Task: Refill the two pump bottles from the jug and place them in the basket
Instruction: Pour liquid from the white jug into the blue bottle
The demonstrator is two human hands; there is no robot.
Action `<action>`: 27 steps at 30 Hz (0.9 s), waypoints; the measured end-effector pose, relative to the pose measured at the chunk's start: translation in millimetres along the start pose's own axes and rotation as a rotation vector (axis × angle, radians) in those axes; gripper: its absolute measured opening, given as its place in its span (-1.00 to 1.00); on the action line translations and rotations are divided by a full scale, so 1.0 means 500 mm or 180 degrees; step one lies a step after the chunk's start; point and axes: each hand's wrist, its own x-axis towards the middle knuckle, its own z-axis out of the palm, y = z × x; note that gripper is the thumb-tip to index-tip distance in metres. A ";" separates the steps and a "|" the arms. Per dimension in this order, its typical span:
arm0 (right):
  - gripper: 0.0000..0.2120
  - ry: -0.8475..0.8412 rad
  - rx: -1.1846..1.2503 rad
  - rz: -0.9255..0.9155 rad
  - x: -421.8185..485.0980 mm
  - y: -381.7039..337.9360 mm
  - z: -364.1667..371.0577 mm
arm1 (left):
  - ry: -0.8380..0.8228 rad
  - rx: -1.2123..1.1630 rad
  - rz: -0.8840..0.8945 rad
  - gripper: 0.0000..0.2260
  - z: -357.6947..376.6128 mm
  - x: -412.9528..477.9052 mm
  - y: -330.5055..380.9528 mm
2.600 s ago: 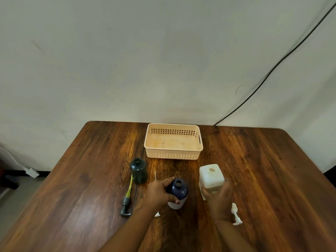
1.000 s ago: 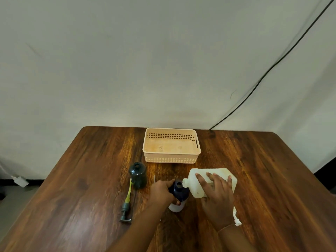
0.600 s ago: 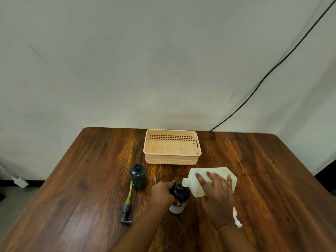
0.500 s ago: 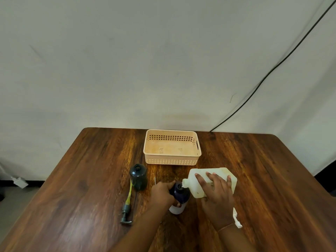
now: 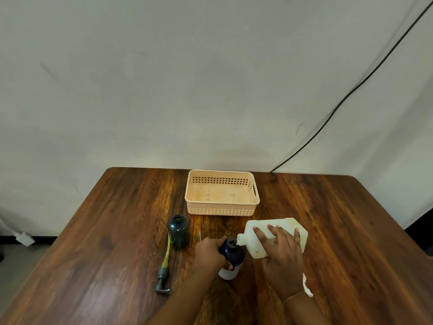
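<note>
My left hand (image 5: pixel 209 252) grips a dark blue bottle (image 5: pixel 234 253) with a white base, standing open-necked on the table. My right hand (image 5: pixel 280 248) holds the white jug (image 5: pixel 284 227) tipped on its side, its spout right at the blue bottle's mouth. A dark green bottle (image 5: pixel 178 231) stands open to the left. Its grey pump with a yellow tube (image 5: pixel 164 269) lies on the table beside it. A white pump (image 5: pixel 307 288) lies partly hidden behind my right wrist. The beige basket (image 5: pixel 221 211) sits farther back, with nothing in it.
The wooden table (image 5: pixel 351 242) ends at a white wall behind the basket. A black cable (image 5: pixel 351 90) runs down the wall to the table's back edge. A thin clear tube (image 5: pixel 200 235) lies between the two bottles.
The jug went from standing upright to lying tipped with its spout at the blue bottle's mouth. In the last second both hands have held nearly still.
</note>
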 end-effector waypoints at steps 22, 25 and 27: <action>-0.30 0.0182 -0.0158 -0.0123 0.004 -0.004 0.001 | -0.0058 -0.0031 -0.0010 -0.29 0.000 0.002 -0.002; -0.27 0.0185 -0.0152 -0.0111 0.002 -0.002 0.007 | -0.0051 -0.0009 -0.0015 -0.30 0.002 0.003 -0.002; -0.24 0.0148 -0.0138 -0.0049 -0.002 0.002 0.014 | -0.0049 -0.0008 -0.0021 -0.30 0.001 0.003 -0.001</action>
